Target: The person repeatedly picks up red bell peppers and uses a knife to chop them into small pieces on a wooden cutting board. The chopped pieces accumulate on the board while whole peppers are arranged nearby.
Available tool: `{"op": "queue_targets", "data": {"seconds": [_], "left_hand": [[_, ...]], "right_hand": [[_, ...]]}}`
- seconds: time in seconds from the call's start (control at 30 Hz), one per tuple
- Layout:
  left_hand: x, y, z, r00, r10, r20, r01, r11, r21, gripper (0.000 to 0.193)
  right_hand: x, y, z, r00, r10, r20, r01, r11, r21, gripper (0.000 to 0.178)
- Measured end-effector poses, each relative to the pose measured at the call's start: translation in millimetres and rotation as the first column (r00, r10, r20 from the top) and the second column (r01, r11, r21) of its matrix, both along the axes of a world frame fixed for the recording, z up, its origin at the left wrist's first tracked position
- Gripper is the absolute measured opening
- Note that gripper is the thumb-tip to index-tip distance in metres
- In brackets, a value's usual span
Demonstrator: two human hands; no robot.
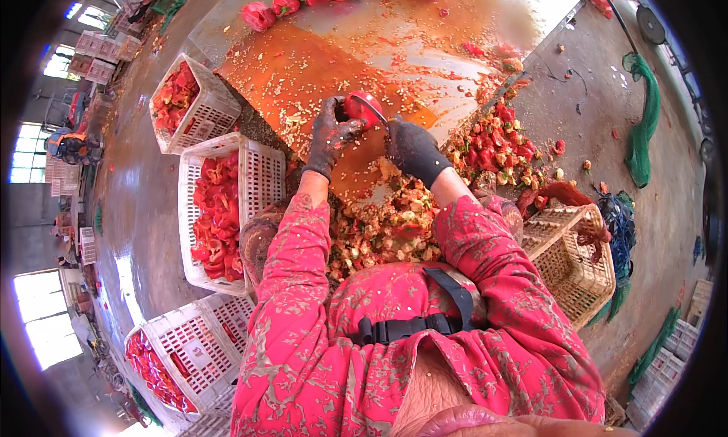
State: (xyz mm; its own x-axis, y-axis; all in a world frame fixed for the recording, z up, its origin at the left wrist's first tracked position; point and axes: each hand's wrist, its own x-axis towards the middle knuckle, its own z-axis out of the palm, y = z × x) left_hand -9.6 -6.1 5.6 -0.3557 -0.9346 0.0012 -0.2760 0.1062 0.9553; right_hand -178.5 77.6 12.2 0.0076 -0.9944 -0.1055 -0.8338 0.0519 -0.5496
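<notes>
Pepper: one red bell pepper [362,108], held just above the juice-stained worktop [282,61], near its close corner.
Left hand: dark-gloved left hand [331,137] clamped on the pepper's left and near side, thumb in front; fingers behind it partly hidden.
Right hand: dark-gloved right hand [415,150] closed round the thin curved blade [372,105], whose handle is mostly covered; blade lies against the pepper's upper right; depth of any cut, cannot tell.
Handling: probably light and fairly stiff, with a slick skin; the wall would likely crack or bruise under a hard squeeze; best held round the broad shoulder, fingers clear of the edge.
Around: pale seeds over the worktop; pepper cores [385,236] heaped below the hands; red pepper pieces [218,217] in a white crate [262,173] at left.
</notes>
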Motion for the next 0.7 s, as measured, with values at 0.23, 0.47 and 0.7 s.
{"op": "queue_targets", "data": {"seconds": [0.23,0.47,0.7], "left_hand": [[-6,-11,-7,0.993,-0.025,-0.112,0.047,0.979,0.198,0.057],[-16,-18,-21,0.991,-0.03,0.127,0.034,0.999,-0.029,0.053],[-15,-25,-12,0.996,-0.091,0.017,0.089,0.993,0.082,0.054]], "right_hand": [[-12,11,4,1.0,0.001,0.005,-0.001,1.0,0.02,0.021],[-16,8,1,0.998,0.01,0.057,-0.01,1.0,-0.003,0.022],[-39,34,-1,0.982,-0.042,0.184,0.055,0.996,-0.066,0.023]]}}
